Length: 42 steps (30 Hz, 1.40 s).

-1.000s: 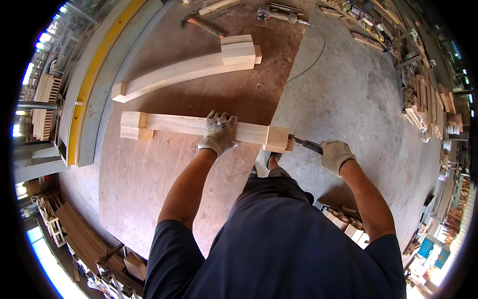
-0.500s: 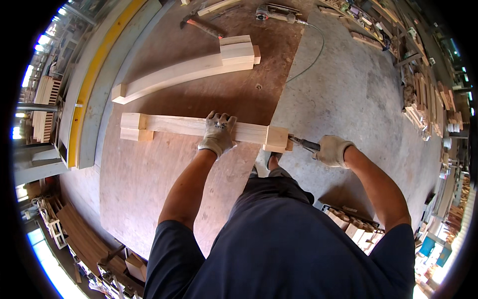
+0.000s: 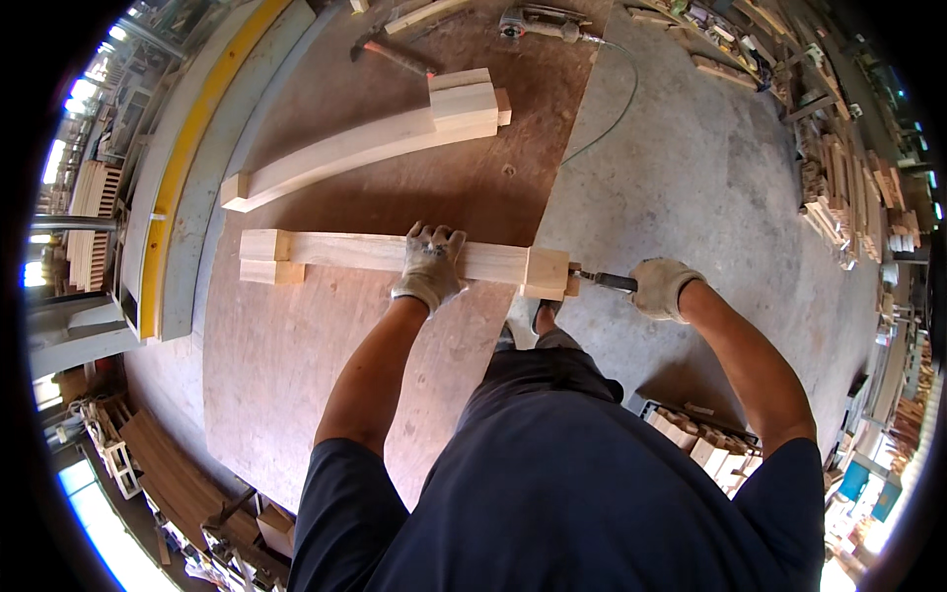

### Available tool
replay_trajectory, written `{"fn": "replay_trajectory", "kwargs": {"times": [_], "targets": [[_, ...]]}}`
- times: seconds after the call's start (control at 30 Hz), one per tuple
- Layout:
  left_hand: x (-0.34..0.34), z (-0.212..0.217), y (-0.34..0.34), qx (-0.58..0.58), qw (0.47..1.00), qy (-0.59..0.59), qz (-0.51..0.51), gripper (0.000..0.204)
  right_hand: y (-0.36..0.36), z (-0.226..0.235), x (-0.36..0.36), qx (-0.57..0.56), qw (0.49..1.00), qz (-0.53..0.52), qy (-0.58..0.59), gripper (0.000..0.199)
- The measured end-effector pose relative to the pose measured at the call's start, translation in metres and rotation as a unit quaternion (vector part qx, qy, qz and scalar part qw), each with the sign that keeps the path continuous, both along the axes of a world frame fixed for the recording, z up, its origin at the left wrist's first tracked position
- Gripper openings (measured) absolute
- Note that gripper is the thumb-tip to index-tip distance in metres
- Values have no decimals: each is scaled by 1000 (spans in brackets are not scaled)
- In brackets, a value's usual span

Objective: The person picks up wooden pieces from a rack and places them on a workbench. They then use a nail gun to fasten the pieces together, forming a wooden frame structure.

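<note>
A pale wooden beam (image 3: 345, 253) with thicker blocks at both ends lies crosswise in front of me on the brown sheet. My left hand (image 3: 431, 264), in a light work glove, presses on its middle with the fingers curled over the far edge. At the beam's right end, my gloved right hand (image 3: 663, 289) is closed round a dark-handled hand tool (image 3: 617, 282) with a narrow metal end. The tool's tip meets the small tenon beside the end block; the exact contact is too small to tell. Beyond lies a curved wooden beam (image 3: 345, 163) with a block at its right end.
A hammer (image 3: 398, 59) and a corded power tool (image 3: 541, 27) lie at the far side of the brown sheet (image 3: 306, 385). Grey floor (image 3: 681, 178) extends right toward stacked timber (image 3: 838, 197). A yellow-striped metal beam (image 3: 187, 168) runs along the left.
My right hand has moved slightly away from my body, and the tool's handle lies more level. My left hand stays on the beam. The whole view has shifted a little.
</note>
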<state>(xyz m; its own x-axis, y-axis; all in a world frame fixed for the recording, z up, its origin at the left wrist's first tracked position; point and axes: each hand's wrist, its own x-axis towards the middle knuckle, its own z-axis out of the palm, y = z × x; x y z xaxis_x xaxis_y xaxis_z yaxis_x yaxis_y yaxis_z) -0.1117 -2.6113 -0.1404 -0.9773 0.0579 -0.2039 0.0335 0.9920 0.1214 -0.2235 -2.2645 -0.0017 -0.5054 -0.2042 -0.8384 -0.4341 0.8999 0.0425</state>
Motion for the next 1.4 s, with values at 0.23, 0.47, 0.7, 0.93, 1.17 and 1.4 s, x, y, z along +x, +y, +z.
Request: {"fn": "replay_trajectory", "kwargs": {"times": [0.23, 0.47, 0.7, 0.93, 1.17, 1.4], "targets": [[0, 4, 0, 1, 1000, -4, 1, 77, 2, 6, -4, -41, 999, 1, 20, 32], [-2, -1, -1, 5, 1000, 4, -3, 76, 13, 4, -9, -22, 1000, 5, 5, 33], [-2, -4, -3, 0, 1000, 10, -7, 77, 7, 3, 0, -13, 1000, 13, 16, 31], [1, -7, -4, 1, 1000, 28, -9, 77, 6, 6, 4, -17, 999, 4, 37, 32], [-3, 0, -1, 4, 1000, -2, -6, 77, -1, 3, 6, 9, 1000, -5, 21, 29], [-1, -1, -2, -15, 1000, 7, -7, 78, -7, 11, 8, -27, 997, -58, -33, 38]]}}
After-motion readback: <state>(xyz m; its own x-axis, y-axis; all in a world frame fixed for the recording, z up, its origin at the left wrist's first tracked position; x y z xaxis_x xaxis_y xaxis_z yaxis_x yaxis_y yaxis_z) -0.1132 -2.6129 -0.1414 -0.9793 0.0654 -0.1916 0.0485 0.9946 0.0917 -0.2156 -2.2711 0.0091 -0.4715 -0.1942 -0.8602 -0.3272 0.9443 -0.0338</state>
